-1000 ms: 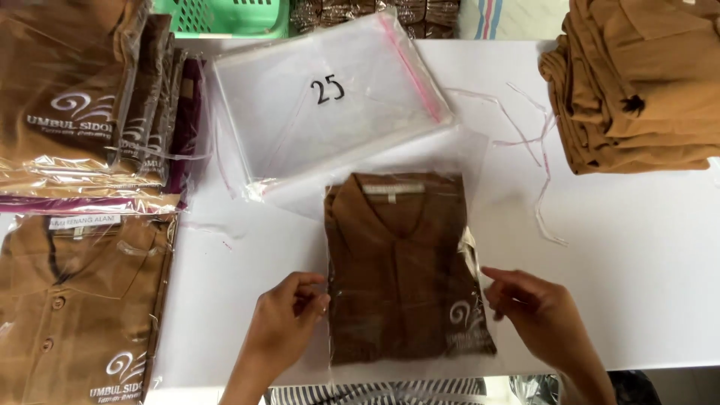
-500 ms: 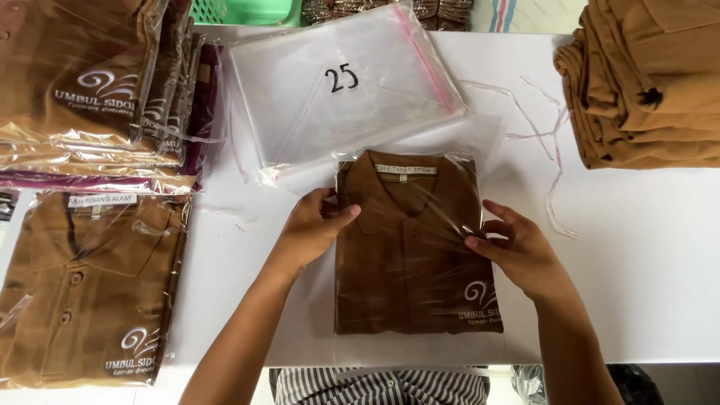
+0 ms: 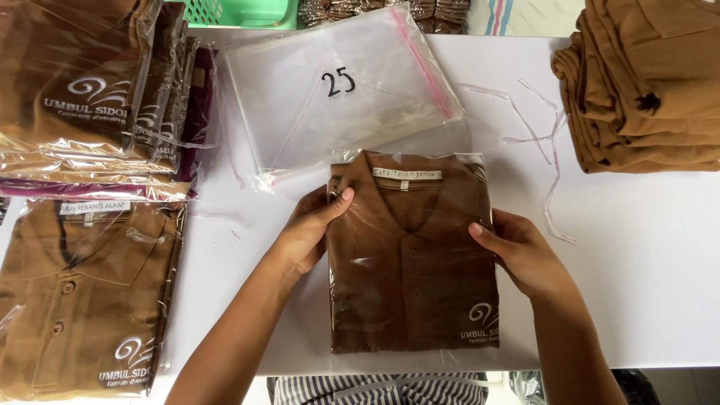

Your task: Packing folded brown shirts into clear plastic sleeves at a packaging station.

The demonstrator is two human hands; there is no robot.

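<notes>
We hold a folded brown polo shirt in a clear plastic bag (image 3: 411, 259) at the near middle of the white table (image 3: 645, 262).

Since half a second ago our left hand (image 3: 309, 231) has slid lower on the bag's left edge, thumb now on top near the collar, and our right hand (image 3: 519, 251) has settled flat against the right edge; both grip the bag, fingers curled beneath. The shirt lies collar away from us, a pale logo at its lower right corner. Left of it, the bagged brown shirts (image 3: 82, 292) run off the frame. Beyond lies a stack of empty clear bags (image 3: 337, 90); far right, a pile of unbagged brown shirts (image 3: 652, 82) is cut off. Our fingertips under the bag are hidden.
</notes>
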